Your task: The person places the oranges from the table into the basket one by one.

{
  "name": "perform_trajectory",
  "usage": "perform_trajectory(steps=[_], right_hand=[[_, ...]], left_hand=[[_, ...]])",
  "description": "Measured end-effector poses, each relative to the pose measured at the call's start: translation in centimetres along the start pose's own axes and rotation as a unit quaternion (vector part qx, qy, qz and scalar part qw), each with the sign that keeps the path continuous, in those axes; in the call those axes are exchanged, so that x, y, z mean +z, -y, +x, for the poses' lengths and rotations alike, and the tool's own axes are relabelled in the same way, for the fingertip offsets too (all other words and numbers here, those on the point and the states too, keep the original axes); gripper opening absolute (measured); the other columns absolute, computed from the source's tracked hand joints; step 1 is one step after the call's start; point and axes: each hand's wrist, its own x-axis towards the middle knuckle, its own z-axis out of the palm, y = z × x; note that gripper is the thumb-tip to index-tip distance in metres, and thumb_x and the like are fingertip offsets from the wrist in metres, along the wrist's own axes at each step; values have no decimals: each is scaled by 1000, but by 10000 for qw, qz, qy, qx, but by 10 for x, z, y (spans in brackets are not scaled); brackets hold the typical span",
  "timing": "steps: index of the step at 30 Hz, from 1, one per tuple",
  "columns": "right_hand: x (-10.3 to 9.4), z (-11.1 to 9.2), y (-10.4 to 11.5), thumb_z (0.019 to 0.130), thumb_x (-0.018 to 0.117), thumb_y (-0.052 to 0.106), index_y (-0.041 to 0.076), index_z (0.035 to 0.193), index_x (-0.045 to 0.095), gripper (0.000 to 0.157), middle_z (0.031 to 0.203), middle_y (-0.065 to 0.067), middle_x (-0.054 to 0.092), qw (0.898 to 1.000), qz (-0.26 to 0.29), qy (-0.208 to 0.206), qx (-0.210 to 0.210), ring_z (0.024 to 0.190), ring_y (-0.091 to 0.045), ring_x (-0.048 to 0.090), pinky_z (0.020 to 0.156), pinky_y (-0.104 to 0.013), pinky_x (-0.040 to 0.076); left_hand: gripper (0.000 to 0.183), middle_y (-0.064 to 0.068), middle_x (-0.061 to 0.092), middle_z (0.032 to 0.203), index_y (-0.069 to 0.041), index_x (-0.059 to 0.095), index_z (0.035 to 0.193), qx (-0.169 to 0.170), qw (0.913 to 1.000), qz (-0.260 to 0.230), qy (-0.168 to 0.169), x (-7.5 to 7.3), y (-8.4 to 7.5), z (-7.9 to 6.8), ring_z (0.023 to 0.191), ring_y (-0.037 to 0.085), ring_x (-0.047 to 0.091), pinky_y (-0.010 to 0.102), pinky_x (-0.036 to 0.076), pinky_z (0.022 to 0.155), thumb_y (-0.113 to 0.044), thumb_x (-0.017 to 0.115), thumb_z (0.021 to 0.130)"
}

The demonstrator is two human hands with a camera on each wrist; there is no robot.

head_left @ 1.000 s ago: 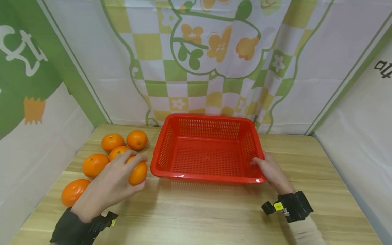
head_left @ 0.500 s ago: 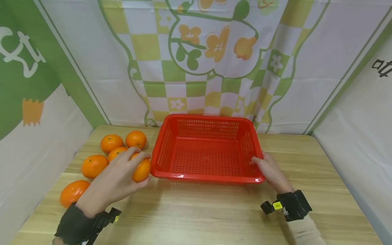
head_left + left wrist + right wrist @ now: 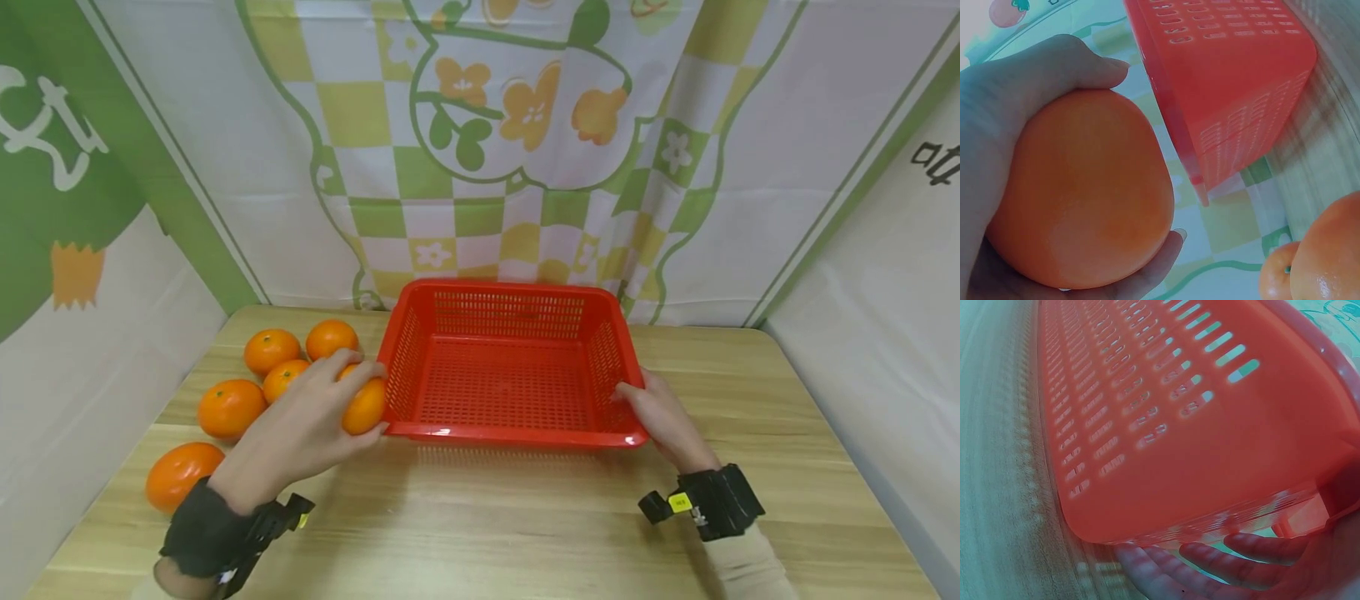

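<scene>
orange (image 3: 365,410) held in the left hand (image 3: 303,421), just beside the basket (image 3: 510,437) the right hand (image 3: 663,421) grips, looks mid-loading and probably needs lifting up and in.

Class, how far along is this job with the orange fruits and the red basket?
Looks done: the red basket stands on the table, held by the right hand. In hand: the left hand grips one fruit beside the basket's left end. Apparently left: that fruit and five loose fruits; none lies inside yet.
</scene>
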Motion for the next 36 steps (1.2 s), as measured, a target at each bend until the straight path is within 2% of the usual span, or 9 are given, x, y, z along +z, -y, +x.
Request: perform_trajectory(steps=[9,28,33,36], right_hand=[[0,1,0,91,43,5,-6,130,41,40,116,-29,55,10000,-53,-14,9,88,-37,61,68,-36,57],[0,0,2,92,43,7,-5,129,42,39,115,-29,56,9999,-87,-61,48,86,-34,62,68,-35,57],[1,0,1,92,43,7,-4,130,41,40,115,-28,56,9999,-95,-50,54,87,-35,62,67,-36,57],[1,-1,1,92,43,7,-4,131,41,41,116,-29,56,9999,-99,-37,50,88,-36,62,68,-37,57]], left_hand=[[55,9,50,105,-9,56,113,209,9998,-3,-19,4,0,7,87,25,52,45,52,77,-33,76,68],[53,6,49,107,-14,55,115,243,9995,-36,217,7,3,27,83,23,51,44,51,74,-35,74,70],[53,2,46,108,-18,53,117,162,9991,-91,391,7,2,29,86,18,48,39,52,73,-37,73,72],[53,2,46,108,-18,52,117,233,9987,-127,428,8,1,32,86,17,46,37,52,73,-36,73,72]])
